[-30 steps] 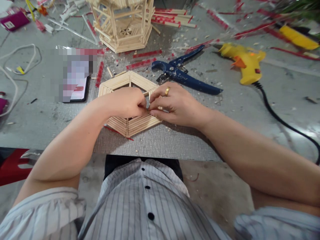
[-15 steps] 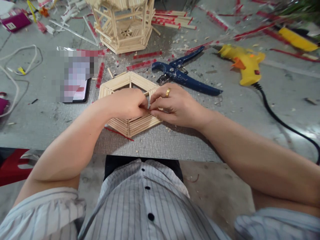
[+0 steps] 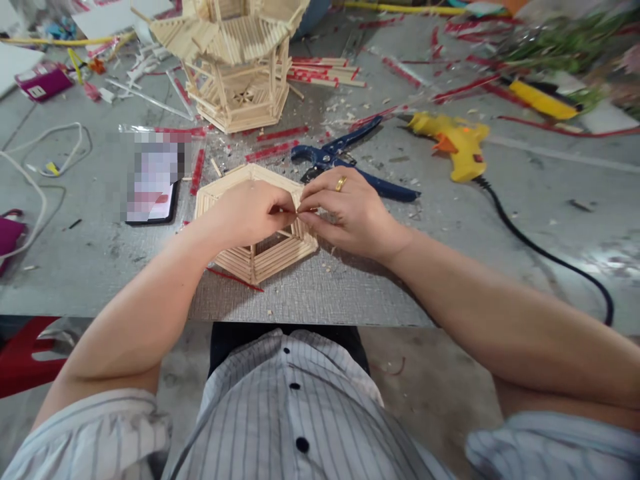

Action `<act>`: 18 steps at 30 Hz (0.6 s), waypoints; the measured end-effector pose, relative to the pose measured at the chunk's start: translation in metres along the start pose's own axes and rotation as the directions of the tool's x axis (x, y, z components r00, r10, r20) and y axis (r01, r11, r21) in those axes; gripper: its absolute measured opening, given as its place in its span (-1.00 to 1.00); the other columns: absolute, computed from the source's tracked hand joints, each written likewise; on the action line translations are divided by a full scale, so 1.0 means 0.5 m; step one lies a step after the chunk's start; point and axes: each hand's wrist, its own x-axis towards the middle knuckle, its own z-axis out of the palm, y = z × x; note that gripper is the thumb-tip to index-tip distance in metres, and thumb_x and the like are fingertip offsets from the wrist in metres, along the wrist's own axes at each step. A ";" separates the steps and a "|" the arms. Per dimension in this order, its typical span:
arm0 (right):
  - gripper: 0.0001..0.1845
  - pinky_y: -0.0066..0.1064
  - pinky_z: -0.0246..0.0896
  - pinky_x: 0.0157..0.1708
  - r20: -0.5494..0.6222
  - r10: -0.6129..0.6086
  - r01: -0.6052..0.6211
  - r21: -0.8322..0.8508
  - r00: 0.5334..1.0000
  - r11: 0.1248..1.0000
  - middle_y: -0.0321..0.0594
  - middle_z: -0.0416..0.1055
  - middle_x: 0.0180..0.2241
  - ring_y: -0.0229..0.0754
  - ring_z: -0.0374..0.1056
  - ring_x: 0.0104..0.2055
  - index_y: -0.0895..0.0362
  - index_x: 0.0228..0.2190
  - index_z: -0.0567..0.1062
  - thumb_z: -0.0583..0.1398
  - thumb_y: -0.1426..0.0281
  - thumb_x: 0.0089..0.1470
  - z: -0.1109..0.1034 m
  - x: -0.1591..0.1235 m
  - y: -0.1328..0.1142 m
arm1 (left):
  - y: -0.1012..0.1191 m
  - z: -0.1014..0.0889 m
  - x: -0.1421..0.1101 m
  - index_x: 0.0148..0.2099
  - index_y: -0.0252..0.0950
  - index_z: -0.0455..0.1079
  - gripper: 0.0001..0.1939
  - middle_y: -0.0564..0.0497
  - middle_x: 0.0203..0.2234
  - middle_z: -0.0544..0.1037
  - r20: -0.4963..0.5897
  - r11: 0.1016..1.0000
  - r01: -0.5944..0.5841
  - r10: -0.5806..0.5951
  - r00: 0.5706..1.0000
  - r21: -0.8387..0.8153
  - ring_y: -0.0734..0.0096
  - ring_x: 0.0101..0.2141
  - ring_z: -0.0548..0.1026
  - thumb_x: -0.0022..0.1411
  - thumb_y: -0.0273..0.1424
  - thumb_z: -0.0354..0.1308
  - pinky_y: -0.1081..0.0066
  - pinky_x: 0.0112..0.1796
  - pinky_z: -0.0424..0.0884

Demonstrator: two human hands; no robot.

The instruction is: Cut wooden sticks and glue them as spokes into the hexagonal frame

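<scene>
Both my hands meet over the right part of a hexagonal frame (image 3: 280,262) built of thin wooden sticks, which lies on the grey table. My left hand (image 3: 255,210) has its thumb and fingers pinched together, and the fingertips touch those of my right hand (image 3: 345,210). A ring shows on a finger of the right hand, which is pinched too. Whatever lies between the fingertips is too small and covered to make out. Just behind the right hand are blue-handled cutters (image 3: 390,187), their handles spread.
A pagoda-like stick model (image 3: 237,93) stands behind the frame. A yellow glue gun (image 3: 457,143) lies to the right, its black cord (image 3: 545,245) curving toward the front edge. A phone (image 3: 155,180) rests at left. Red-and-clear wrappers (image 3: 275,150) and stick bundles (image 3: 330,72) litter the back.
My view has tilted up a little, showing more of the stick model's roof. The hands stay pinched together and sit slightly higher over the frame, uncovering more of its near right side.
</scene>
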 end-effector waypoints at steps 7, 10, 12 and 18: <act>-0.78 -0.04 0.20 -0.02 -0.040 0.027 -0.028 -0.012 0.999 1.000 -0.12 0.53 -0.23 -0.02 0.39 -0.10 0.04 -0.36 0.52 0.10 0.30 0.24 -0.002 0.003 0.001 | 0.000 0.014 -0.001 -0.21 -0.19 0.60 -0.71 0.03 -0.40 0.64 -0.126 0.997 -0.004 0.014 0.992 0.082 0.41 -0.35 0.53 0.28 -0.29 0.04 0.42 -0.34 0.26; -0.80 -0.04 0.22 -0.02 -0.042 0.069 -0.070 -0.010 0.997 0.998 -0.13 0.53 -0.20 -0.01 0.40 -0.08 0.03 -0.33 0.50 0.10 0.26 0.24 -0.014 0.009 0.001 | 0.001 0.014 0.001 -0.22 -0.20 0.59 -0.72 0.03 -0.40 0.64 -0.162 0.998 0.003 0.008 0.987 0.068 0.41 -0.36 0.52 0.28 -0.31 0.03 0.42 -0.34 0.26; -0.78 -0.04 0.24 -0.02 -0.077 0.113 -0.114 -0.008 0.991 0.993 -0.12 0.53 -0.19 0.00 0.40 -0.06 0.03 -0.29 0.50 0.08 0.23 0.25 -0.027 0.011 0.010 | -0.001 0.011 0.003 -0.24 -0.23 0.59 -0.73 0.01 -0.39 0.64 -0.200 1.000 0.019 -0.015 0.980 0.021 0.40 -0.36 0.51 0.27 -0.33 0.05 0.41 -0.33 0.28; -0.74 -0.04 0.30 -0.21 -0.185 0.284 -0.316 -0.175 0.941 0.932 -0.08 0.50 -0.31 0.04 0.40 -0.22 -0.01 -0.37 0.50 0.17 0.10 0.17 -0.050 -0.012 0.107 | -0.029 0.009 0.016 -0.28 -0.29 0.55 -0.77 0.04 -0.50 0.56 -0.338 0.977 0.006 -0.080 0.938 -0.215 0.46 -0.45 0.41 0.25 -0.33 0.07 0.39 -0.34 0.28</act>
